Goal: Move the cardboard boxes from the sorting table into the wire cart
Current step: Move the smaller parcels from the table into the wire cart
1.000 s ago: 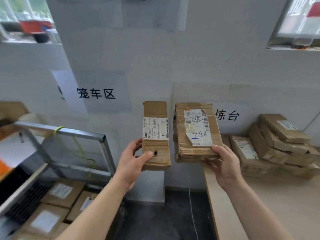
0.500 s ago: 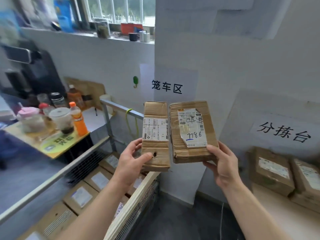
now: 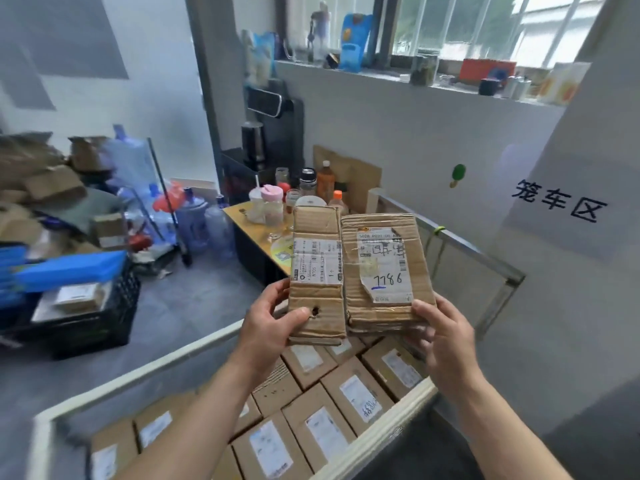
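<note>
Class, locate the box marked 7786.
Head view, right of centre: the box marked 7786 is in the right hand, above the wire cart, beside the narrower box.

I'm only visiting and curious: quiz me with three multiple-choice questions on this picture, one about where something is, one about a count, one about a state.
1. Where are the narrow brown cardboard box and the wider brown cardboard box?
A. On a side table.
B. Held above the metal wire cart.
C. On the floor.

2. How many boxes are held up?
A. One.
B. Four.
C. Two.

3. What is the left hand doing?
A. Gripping the narrow box.
B. Hanging empty.
C. Pressing the cart's rim.

Answers:
1 B, labelled boxes packed in the cart lie right beneath them.
2 C, one per hand, the right hand on the wider one.
3 A, its thumb lies across the box's front.
</note>
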Motion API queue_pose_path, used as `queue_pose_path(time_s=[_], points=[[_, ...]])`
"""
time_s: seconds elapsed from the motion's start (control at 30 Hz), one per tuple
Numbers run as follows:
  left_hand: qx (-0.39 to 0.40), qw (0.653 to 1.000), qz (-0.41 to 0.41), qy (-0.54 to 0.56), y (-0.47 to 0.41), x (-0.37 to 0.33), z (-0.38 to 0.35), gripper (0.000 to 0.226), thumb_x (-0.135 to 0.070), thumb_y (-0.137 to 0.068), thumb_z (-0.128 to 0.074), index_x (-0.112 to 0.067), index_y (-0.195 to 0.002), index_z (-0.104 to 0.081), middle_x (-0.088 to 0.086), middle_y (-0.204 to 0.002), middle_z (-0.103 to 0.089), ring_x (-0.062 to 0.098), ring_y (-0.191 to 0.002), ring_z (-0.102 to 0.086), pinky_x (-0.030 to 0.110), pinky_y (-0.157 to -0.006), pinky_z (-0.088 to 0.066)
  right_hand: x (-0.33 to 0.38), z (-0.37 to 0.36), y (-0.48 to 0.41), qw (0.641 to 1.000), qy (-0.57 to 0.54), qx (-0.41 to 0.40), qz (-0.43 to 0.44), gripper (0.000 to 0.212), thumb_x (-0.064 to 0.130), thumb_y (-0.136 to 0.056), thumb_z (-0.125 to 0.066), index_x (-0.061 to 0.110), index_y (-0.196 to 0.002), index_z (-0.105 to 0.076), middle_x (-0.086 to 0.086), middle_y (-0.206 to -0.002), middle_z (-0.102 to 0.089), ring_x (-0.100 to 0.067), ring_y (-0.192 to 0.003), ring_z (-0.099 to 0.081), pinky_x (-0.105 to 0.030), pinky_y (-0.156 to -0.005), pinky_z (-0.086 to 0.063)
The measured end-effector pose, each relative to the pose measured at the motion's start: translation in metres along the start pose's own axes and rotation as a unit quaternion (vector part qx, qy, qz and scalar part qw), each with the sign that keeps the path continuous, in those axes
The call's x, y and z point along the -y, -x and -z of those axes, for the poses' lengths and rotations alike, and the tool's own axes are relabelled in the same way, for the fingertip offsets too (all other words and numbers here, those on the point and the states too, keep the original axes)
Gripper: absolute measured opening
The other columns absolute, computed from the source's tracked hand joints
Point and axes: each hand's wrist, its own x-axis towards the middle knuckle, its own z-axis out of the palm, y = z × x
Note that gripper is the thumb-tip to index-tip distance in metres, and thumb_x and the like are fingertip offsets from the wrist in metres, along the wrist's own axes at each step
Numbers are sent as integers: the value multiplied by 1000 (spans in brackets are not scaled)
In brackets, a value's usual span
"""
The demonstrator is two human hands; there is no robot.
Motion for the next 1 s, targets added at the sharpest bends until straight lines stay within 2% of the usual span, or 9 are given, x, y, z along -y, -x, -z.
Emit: queue_pose_path(time_s=[0.07,0.17,0.3,0.37,0.47,0.6,0.73,0.83,1.0], points=[[-35,999,-4,-6,6,-1,31,43,-1,-89,-68,-21,-127,-62,1,-117,-72,26,-109,-69,49,-93,-57,-14,-31,1,1000,9,20,-13,31,8,-92,-64,12,-123,-67,-16,-109,-75,-35,-99,-71,-51,-86,-57],[-80,997,-5,-10,16,2,69,42,3,-90,-66,-19,-126,-63,3,-116,-73,26,-109,-69,46,-95,-56,-34,-68,0,998,37,50,-31,28,9,-93,-63,14,-120,-69,-14,-107,-76,-36,-102,-70,-54,-92,-54],[-132,991,5,7,33,14,112,39,2,-90,-67,-26,-117,-68,5,-116,-73,26,-104,-71,38,-83,-60,-65,-105,-6,991,66,109,-52,25,10,-93,-62,16,-116,-70,-13,-106,-76,-31,-99,-73,-43,-78,-60],[-159,987,22,4,42,24,131,37,-7,-87,-71,-31,-115,-70,4,-117,-73,27,-105,-71,46,-86,-60,-84,-120,-10,985,75,139,-70,26,11,-94,-62,14,-119,-69,-13,-106,-76,-30,-99,-73,-39,-75,-61],[-202,978,45,-20,54,39,157,39,-28,-77,-76,-39,-113,-69,-1,-117,-73,24,-109,-69,53,-93,-56,-117,-138,-16,975,92,171,-104,27,12,-95,-62,15,-121,-68,-12,-107,-76,-29,-99,-73,-43,-80,-60],[-255,964,76,-26,69,65,180,45,-41,-69,-80,-44,-112,-69,-2,-117,-73,22,-112,-68,52,-96,-54,-162,-154,-26,960,122,205,-146,24,14,-94,-63,17,-117,-69,-10,-104,-76,-28,-98,-73,-40,-77,-60],[-305,945,117,-18,82,100,193,43,-41,-65,-81,-43,-107,-70,-1,-115,-74,22,-110,-69,43,-92,-56,-209,-161,-38,942,146,226,-199,26,16,-93,-65,15,-118,-68,-12,-106,-75,-32,-101,-71,-50,-88,-59],[-336,930,150,-5,89,133,198,46,-36,-65,-83,-37,-109,-70,-1,-113,-74,20,-106,-71,39,-87,-58,-243,-161,-45,927,161,238,-240,24,15,-92,-66,14,-116,-69,-11,-103,-76,-31,-99,-73,-44,-80,-60],[-344,913,220,19,91,194,205,58,-30,-73,-82,-28,-126,-61,-2,-115,-74,17,-107,-70,40,-90,-57,-294,-155,-55,903,193,243,-298,14,14,-91,-66,20,-98,-76,-13,-101,-76,-27,-92,-74,-33,-68,-59]])
